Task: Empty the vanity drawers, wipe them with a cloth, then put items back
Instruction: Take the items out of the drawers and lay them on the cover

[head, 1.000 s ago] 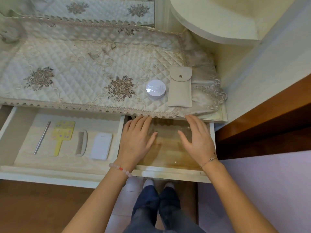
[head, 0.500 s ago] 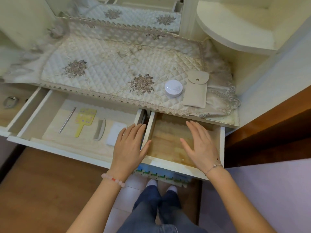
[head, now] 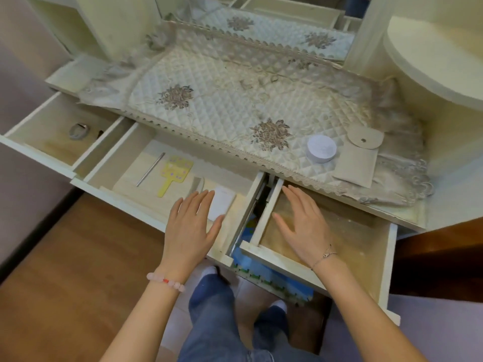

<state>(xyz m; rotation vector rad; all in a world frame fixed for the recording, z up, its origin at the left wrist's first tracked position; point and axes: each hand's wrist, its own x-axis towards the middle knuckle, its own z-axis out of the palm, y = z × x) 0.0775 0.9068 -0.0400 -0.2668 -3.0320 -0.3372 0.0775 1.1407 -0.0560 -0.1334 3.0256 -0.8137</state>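
Three vanity drawers stand pulled out. The right drawer (head: 360, 239) shows a bare wooden bottom; my right hand (head: 303, 226) hovers flat over its left part with straight fingers. My left hand (head: 190, 226) is open above the front of the middle drawer (head: 130, 158), partly covering a white flat box (head: 222, 202). That drawer also holds a metal stick (head: 151, 169), a yellow hand mirror (head: 174, 173) and a comb (head: 196, 184). In the left drawer (head: 36, 121) lies a small grey object (head: 78, 131). On the quilted vanity cloth (head: 235, 95) sit a round white jar (head: 321, 148) and a beige pouch (head: 358, 158).
A rounded cream shelf (head: 431, 56) juts out at upper right. A mirror (head: 274, 24) stands behind the cloth. Brown wooden floor (head: 65, 270) lies at left, and a blue patterned mat (head: 261, 273) shows under the drawers by my jeans-clad legs (head: 222, 322).
The view has swung left and pulled back, bringing the left drawer into sight. Both hands shifted left: my left from the right drawer to the middle one, my right to the right drawer's left side.
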